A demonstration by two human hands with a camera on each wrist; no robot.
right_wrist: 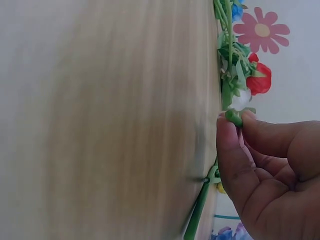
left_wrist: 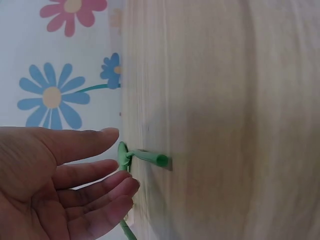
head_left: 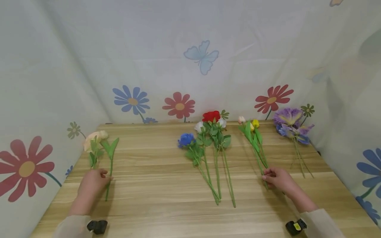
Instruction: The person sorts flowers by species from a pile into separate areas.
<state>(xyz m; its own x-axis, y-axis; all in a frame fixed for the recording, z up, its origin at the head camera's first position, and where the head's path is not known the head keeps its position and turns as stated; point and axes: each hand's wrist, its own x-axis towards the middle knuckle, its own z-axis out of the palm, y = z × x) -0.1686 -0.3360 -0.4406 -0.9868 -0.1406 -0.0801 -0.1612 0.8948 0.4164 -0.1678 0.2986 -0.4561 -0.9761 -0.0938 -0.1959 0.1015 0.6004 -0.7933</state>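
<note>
On the left of the table lie peach-coloured artificial flowers point(head_left: 91, 142). My left hand point(head_left: 94, 181) is over their stems, its fingertips near a green stem point(head_left: 111, 167). In the left wrist view the thumb and fingers point(left_wrist: 87, 175) are apart, loosely bent, with the stem end point(left_wrist: 159, 159) just past them. My right hand point(head_left: 279, 180) pinches a green tulip stem point(right_wrist: 233, 118) between thumb and forefinger, its cut end showing. The tulips, with a pale pink bloom point(head_left: 241, 120) and a yellow bloom point(head_left: 255, 123), lie beyond that hand. Another green stem point(right_wrist: 198, 212) lies below it.
Mid-table lie a blue flower point(head_left: 186, 140), a red flower point(head_left: 211, 116) and white flowers point(head_left: 200, 127) with long stems. Purple and blue flowers point(head_left: 288, 117) lie at the far right. A printed curtain point(head_left: 154, 76) stands behind the wooden table point(head_left: 148, 185).
</note>
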